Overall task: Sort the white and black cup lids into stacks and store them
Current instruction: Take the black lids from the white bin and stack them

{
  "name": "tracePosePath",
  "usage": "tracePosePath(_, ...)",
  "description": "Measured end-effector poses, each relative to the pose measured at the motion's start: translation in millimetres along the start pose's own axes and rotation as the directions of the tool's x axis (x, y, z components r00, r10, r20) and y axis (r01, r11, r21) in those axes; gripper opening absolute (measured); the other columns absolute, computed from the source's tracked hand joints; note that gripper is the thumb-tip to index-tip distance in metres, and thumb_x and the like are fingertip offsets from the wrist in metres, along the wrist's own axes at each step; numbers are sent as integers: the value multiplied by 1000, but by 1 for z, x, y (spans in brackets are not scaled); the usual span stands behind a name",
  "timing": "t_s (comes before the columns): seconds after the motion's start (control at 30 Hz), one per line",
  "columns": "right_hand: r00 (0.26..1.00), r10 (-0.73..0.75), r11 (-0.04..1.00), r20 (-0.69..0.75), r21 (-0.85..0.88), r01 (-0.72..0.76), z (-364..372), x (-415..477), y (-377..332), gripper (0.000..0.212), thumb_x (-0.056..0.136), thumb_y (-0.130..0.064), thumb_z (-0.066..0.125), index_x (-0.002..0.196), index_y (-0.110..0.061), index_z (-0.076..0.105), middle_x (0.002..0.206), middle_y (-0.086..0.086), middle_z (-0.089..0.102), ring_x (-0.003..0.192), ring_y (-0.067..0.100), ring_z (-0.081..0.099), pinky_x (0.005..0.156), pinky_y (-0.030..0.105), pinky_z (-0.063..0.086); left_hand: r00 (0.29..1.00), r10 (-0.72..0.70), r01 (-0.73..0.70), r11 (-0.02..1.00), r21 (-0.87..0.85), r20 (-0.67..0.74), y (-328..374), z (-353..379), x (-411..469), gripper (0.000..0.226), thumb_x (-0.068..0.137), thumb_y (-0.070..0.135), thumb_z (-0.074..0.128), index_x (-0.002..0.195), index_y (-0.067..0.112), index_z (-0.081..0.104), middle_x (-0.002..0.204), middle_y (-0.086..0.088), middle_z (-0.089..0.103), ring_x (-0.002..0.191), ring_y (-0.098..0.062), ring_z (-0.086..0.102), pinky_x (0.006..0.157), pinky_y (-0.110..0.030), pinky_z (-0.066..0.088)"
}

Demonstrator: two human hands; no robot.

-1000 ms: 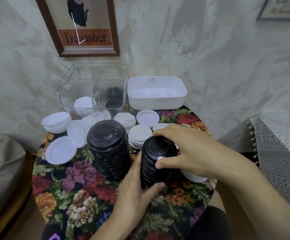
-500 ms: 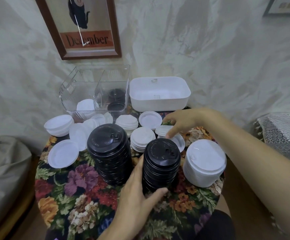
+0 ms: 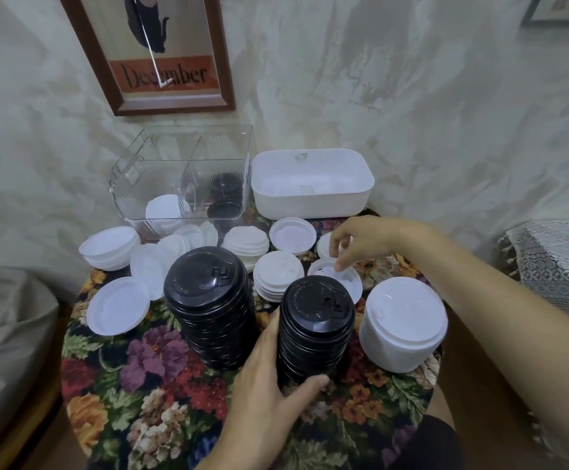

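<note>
Two stacks of black lids stand on the floral table: a tall stack (image 3: 208, 300) and a shorter stack (image 3: 317, 320) to its right. My left hand (image 3: 269, 378) grips the base of the shorter stack. Behind that stack lies a single white lid (image 3: 347, 283), and my right hand (image 3: 361, 242) reaches down to it, curled fingertips touching its top. A thick white lid stack (image 3: 405, 323) stands at the right. Smaller white stacks (image 3: 276, 276) and loose white lids (image 3: 118, 310) lie behind and to the left.
At the back, against the wall, a clear divided bin (image 3: 133, 184) holds a few white and black lids. To its right sits a white tub (image 3: 310, 198). The round table (image 3: 140, 385) has a floral cloth. A lace-covered surface (image 3: 554, 259) lies at the right.
My right hand left the top of the shorter black stack, moved back over the white lids and now dips its fingertips onto one. My left hand keeps its grip on the stack.
</note>
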State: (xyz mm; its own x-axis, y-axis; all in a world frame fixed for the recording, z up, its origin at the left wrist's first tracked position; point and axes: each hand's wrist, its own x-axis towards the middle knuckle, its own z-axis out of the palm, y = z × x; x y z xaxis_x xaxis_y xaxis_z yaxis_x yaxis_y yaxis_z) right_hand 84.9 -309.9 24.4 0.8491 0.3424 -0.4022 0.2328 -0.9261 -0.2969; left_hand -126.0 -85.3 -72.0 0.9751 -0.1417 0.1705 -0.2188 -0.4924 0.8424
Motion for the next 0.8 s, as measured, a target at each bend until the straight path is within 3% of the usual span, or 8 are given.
tracePosePath(0.1,1000,7,999,16,-40,-6,3,5,0,18,84,-41,82,80,-34,66,92,-13,63,88,14,58,80,34,49,1000,0,0,1000,-3,4,0,0,1,99,83,54,81,147,73,8,152,50,25,140,24,27,105,1,26)
tracePosePath(0.2,999,0,997,-55,76,5,-2,2,3,17,91,-27,76,79,-20,65,75,-6,61,68,17,54,62,31,46,1000,10,-10,1000,9,7,0,-1,1,99,83,52,82,148,71,10,153,49,25,140,24,27,102,4,24)
tracePosePath(0.33,964,91,979,-249,201,-40,-19,2,11,16,97,-25,69,93,-11,65,80,5,67,61,17,57,57,29,47,1000,16,-16,1000,19,6,-2,-1,1,99,82,53,82,151,67,12,155,45,27,142,20,28,105,2,25)
tracePosePath(0.43,960,97,986,-264,159,-56,-19,4,7,22,95,-35,72,100,-15,63,86,1,65,66,16,59,61,31,46,1000,13,-13,1000,19,4,-2,-1,1,100,82,52,82,148,72,10,154,47,26,140,23,27,104,3,24)
tracePosePath(0.53,986,3,991,-168,135,20,-17,8,-7,16,94,-29,73,103,-19,65,95,-1,66,72,14,65,65,30,53,1000,19,-19,1000,15,2,-2,-1,1,101,82,50,83,147,73,9,153,49,24,141,24,25,104,4,23)
tracePosePath(0.67,988,-17,993,156,114,-1,-10,13,-14,6,93,-19,74,99,-20,74,94,7,77,73,15,70,64,25,58,1000,8,-9,1000,18,10,-3,0,1,102,82,52,82,149,70,8,154,49,23,141,24,24,103,4,22)
tracePosePath(0.8,990,-38,998,138,58,30,-1,13,-12,12,90,-24,76,98,-32,76,81,-3,73,63,9,63,61,23,53,1000,12,-12,1000,17,4,-5,1,0,102,82,54,81,151,68,8,155,48,22,142,23,23,105,3,22)
